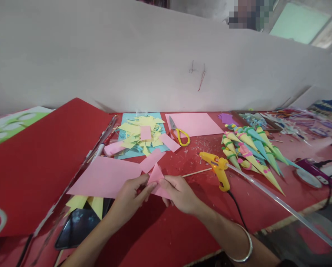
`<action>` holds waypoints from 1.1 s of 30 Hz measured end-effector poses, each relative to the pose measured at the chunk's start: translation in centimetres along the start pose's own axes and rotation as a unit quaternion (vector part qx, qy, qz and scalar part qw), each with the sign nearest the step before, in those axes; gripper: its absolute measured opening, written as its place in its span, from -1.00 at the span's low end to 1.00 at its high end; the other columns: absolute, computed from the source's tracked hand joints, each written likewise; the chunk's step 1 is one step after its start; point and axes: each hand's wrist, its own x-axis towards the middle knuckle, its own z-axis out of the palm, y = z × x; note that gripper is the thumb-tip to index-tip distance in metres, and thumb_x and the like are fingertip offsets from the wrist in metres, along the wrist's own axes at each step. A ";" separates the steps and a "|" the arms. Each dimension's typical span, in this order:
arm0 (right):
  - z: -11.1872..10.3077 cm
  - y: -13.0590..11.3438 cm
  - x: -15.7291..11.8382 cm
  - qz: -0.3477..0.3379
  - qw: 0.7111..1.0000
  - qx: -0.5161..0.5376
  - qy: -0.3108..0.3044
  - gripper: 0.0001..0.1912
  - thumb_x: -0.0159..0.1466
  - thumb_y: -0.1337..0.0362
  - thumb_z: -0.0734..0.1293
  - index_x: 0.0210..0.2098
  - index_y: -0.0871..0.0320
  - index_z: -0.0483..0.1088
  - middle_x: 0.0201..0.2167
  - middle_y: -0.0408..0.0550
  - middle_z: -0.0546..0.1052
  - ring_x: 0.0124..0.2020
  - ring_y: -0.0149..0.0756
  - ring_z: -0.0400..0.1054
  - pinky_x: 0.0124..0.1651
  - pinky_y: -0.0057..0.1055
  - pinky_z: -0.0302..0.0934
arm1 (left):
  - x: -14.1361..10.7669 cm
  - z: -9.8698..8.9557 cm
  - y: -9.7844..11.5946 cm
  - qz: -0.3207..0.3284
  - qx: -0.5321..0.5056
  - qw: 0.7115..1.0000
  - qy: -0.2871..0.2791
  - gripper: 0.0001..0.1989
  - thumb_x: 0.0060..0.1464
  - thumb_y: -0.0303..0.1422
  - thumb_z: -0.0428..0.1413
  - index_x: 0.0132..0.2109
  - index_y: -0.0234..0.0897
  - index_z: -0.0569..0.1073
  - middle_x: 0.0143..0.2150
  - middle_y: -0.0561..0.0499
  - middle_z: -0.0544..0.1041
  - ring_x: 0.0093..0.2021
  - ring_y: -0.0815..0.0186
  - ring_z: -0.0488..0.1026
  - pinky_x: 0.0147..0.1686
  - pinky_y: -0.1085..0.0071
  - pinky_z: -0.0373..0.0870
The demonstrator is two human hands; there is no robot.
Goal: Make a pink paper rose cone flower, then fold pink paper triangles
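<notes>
A small piece of pink paper [156,174], its top folded to a point, is held up between both hands over the red table. My left hand [135,191] pinches its left side with thumb and fingers. On the other side my right hand [179,191] grips it, the thumb pressed on the paper's face. Behind my left hand lies a larger pink sheet [107,176], with a pink strip [152,160] at its right end. To the right rests a yellow glue gun [217,167] with a long clear glue stick in its back.
Yellow paper scraps [132,129] are heaped on a blue sheet [123,154]. Scissors [179,134] with yellow handles lie by a pink sheet [201,124]. Several paper cones [255,148] are piled at right. A phone [76,228] lies near my left forearm, beside a red board [51,159].
</notes>
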 end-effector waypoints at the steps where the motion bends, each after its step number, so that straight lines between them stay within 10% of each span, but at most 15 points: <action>1: 0.0 0.0 0.0 -0.003 1.000 -0.004 0.001 -0.56 0.30 0.13 0.05 -0.64 0.16 0.17 -0.77 -0.25 0.24 -0.73 -0.55 0.08 -0.59 -0.58 0.00 | 0.0 0.0 0.0 -0.004 -0.008 1.000 -0.005 -0.65 0.05 -0.17 -0.08 -0.60 -0.23 0.13 -0.70 0.19 0.19 -0.67 0.45 0.15 -0.65 0.54 0.09; 8: -0.1 -0.1 0.6 -0.044 0.995 -0.036 0.083 -0.82 0.16 0.28 0.23 -0.55 0.18 0.24 -0.60 -0.23 0.26 -0.54 -0.49 0.12 -0.48 -0.55 0.00 | 0.1 0.0 -0.3 0.012 0.030 0.999 0.007 -0.66 0.05 -0.18 -0.09 -0.60 -0.23 0.11 -0.69 0.18 0.16 -0.64 0.44 0.13 -0.64 0.54 0.07; 33: 0.0 -0.5 0.1 -0.066 0.987 -0.120 0.079 -0.80 0.19 0.32 0.16 -0.57 0.16 0.17 -0.64 -0.26 0.18 -0.58 -0.49 0.05 -0.52 -0.55 -0.08 | 0.1 0.2 -0.5 0.021 0.024 0.999 0.016 -0.74 0.02 -0.23 -0.08 -0.54 -0.27 0.23 -0.60 0.16 0.13 -0.55 0.43 0.06 -0.58 0.52 0.05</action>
